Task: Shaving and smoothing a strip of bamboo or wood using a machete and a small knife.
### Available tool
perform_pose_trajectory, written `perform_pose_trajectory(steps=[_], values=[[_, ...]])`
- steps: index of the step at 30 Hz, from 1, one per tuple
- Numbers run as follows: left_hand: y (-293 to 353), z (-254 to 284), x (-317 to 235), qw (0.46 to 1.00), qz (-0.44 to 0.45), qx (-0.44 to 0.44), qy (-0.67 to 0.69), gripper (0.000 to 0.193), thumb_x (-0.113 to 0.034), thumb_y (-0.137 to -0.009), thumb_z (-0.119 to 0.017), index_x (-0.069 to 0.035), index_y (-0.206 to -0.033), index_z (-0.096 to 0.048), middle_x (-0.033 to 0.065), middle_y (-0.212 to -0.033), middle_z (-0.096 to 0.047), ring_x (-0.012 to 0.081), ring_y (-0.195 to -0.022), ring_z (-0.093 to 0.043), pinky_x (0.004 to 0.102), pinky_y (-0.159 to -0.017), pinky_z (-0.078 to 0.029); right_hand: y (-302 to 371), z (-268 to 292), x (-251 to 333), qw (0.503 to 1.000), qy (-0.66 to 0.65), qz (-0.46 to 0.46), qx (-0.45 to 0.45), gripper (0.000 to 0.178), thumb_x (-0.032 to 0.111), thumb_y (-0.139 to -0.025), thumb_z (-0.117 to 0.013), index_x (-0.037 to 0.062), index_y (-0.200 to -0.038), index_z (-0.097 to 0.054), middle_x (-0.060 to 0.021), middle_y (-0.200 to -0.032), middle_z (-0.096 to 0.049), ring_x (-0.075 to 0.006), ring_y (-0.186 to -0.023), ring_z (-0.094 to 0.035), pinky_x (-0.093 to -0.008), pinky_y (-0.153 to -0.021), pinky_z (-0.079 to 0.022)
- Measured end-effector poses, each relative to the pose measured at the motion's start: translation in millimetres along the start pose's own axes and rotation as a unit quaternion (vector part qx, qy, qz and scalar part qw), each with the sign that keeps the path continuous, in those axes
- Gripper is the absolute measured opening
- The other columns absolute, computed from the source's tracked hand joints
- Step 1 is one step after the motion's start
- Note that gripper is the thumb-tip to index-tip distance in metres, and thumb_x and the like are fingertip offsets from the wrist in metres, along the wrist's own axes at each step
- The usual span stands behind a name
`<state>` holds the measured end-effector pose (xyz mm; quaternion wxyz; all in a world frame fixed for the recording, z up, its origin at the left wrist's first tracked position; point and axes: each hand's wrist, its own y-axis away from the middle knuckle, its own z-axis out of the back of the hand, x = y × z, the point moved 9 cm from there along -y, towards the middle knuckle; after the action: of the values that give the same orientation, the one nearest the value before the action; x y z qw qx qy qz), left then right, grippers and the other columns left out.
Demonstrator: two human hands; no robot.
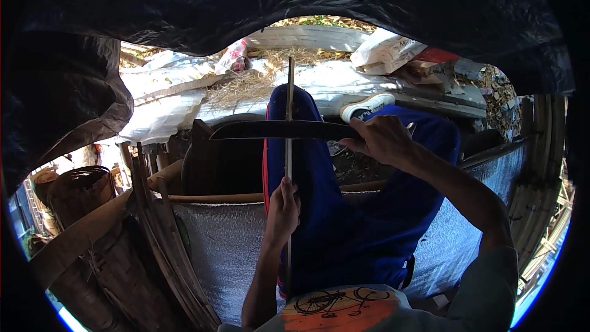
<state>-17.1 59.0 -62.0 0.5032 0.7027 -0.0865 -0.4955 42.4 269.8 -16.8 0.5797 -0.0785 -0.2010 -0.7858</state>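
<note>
Straw [239,93] beyond; strip [288,160] in left grip [283,208].

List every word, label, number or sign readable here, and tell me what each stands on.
White sack: a few dark printed letters near its upper right edge, which I won't copy out.
Red-and-white bag: red marks, too blurred to read.
Pale shoe: marks on its dark part, too small to read.
Shirt: a bicycle picture, no lettering visible.
Dark blade and thin strip: none visible.
</note>
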Motion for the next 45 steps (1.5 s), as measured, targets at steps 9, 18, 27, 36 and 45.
perform_pose_trajectory(steps=[9, 18, 27, 36, 45], values=[[-6, 3, 6, 0.999, -0.033, 0.02, 0.033, 0.05, -0.052, -0.098, -0.024, -0.013, -0.07, -0.037, -0.007, -0.048, -0.028, 0.0004, -0.036, -0.029, 0.018, -0.03, -0.022, 26, 23, 46, 0.999, -0.037, 0.023, 0.024, 0.054, 0.056, -0.091, -0.045, 0.0042, -0.086, -0.059, -0.0092, -0.051, -0.058, -0.023, -0.045, -0.062, -0.0356, -0.04, -0.051], [-3, 4, 5, 0.999, -0.033, 0.027, 0.029, 0.05, -0.051, -0.099, -0.024, -0.011, -0.073, -0.039, -0.0066, -0.048, -0.028, 0.0011, -0.036, -0.028, 0.0182, -0.03, -0.023, 29, 15, 54, 0.998, -0.034, 0.026, 0.039, 0.055, 0.057, -0.091, -0.044, 0.0037, -0.083, -0.058, -0.0092, -0.049, -0.057, -0.0233, -0.044, -0.062, -0.0354, -0.039, -0.05], [-7, 7, 10, 0.997, -0.076, -0.008, 0.009, 0.053, -0.052, -0.098, -0.023, -0.01, -0.071, -0.039, -0.0061, -0.048, -0.028, 0.0014, -0.037, -0.029, 0.019, -0.031, -0.025, 13, 27, 12, 0.998, -0.046, -0.035, -0.017, 0.05, 0.05, -0.093, -0.046, 0.0023, -0.085, -0.059, -0.0094, -0.048, -0.056, -0.0241, -0.043, -0.06, -0.0381, -0.04, -0.049], [-2, 8, 8, 0.998, -0.058, 0.024, 0.018, 0.049, -0.05, -0.099, -0.024, -0.014, -0.069, -0.035, -0.0072, -0.048, -0.028, 0.0006, -0.036, -0.029, 0.0175, -0.031, -0.025, 12, -11, 28, 0.997, -0.011, -0.008, 0.077, 0.056, 0.056, -0.091, -0.046, 0.0035, -0.083, -0.062, -0.0074, -0.048, -0.057, -0.0221, -0.043, -0.061, -0.0355, -0.04, -0.05], [-5, 6, 14, 0.999, -0.027, 0.011, 0.018, 0.049, -0.048, -0.1, -0.024, -0.01, -0.076, -0.043, -0.0059, -0.048, -0.031, 0.0007, -0.037, -0.032, 0.0179, -0.031, -0.026, 32, 12, 59, 0.998, -0.039, 0.037, 0.032, 0.054, 0.057, -0.09, -0.046, 0.0047, -0.083, -0.059, -0.006, -0.048, -0.057, -0.0201, -0.042, -0.06, -0.0334, -0.037, -0.049]])
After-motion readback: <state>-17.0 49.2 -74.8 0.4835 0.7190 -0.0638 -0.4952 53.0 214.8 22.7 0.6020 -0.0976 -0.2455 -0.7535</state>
